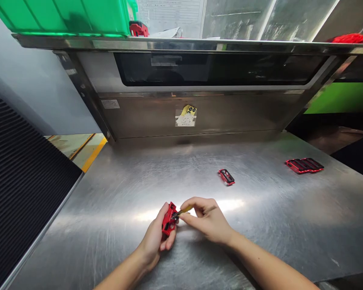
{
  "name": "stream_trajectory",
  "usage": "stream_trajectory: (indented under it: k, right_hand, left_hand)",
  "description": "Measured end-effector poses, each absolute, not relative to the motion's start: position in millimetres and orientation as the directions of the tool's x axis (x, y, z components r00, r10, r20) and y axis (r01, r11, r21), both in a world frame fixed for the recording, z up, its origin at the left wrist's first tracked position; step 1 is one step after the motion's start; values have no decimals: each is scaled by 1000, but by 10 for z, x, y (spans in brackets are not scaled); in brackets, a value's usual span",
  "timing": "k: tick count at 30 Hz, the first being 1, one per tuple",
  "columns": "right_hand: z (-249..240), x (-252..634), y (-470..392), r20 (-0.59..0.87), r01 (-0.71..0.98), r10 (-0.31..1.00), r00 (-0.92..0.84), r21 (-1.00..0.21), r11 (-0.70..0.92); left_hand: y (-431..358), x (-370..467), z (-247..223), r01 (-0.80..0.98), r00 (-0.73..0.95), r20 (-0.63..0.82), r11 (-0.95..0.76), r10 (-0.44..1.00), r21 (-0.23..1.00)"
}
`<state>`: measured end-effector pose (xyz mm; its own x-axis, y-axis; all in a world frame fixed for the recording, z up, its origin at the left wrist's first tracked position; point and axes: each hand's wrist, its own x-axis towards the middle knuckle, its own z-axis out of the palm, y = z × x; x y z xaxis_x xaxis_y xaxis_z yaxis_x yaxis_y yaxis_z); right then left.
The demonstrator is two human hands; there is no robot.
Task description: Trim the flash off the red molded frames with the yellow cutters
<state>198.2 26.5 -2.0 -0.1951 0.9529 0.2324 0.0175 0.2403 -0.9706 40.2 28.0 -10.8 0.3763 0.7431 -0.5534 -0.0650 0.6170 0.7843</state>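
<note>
My left hand [153, 237] is closed around a small red part [168, 219] with black areas and openings, held tilted above the metal table. Between the thumb and fingers of my right hand [210, 221] is a slim, pointed tool [184, 210] with a yellow section; its exact kind is unclear. The dark tip of this tool meets the right side of the red part, though the contact spot is partly hidden. Beyond my hands, a similar red part with a black frame [226, 177] lies on the table.
Several red-and-black parts [304, 165] lie side by side at the right of the metal table [121, 185]. A shelf [187, 45] crosses the back, bearing a green bin [63, 18]. Ribbed black material [24, 193] borders the left side.
</note>
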Motion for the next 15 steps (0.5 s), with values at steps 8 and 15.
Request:
stream_trajectory:
  k: [8, 15]
  right_hand:
    - [-22, 2016, 325, 151, -21, 988, 33, -988, 152]
    - [-54, 2071, 390, -7, 380, 1000, 1, -925, -7]
  left_hand:
    - [289, 376, -100, -116, 425, -527, 621, 736, 775]
    - [283, 370, -130, -234, 508, -453, 624, 733, 746]
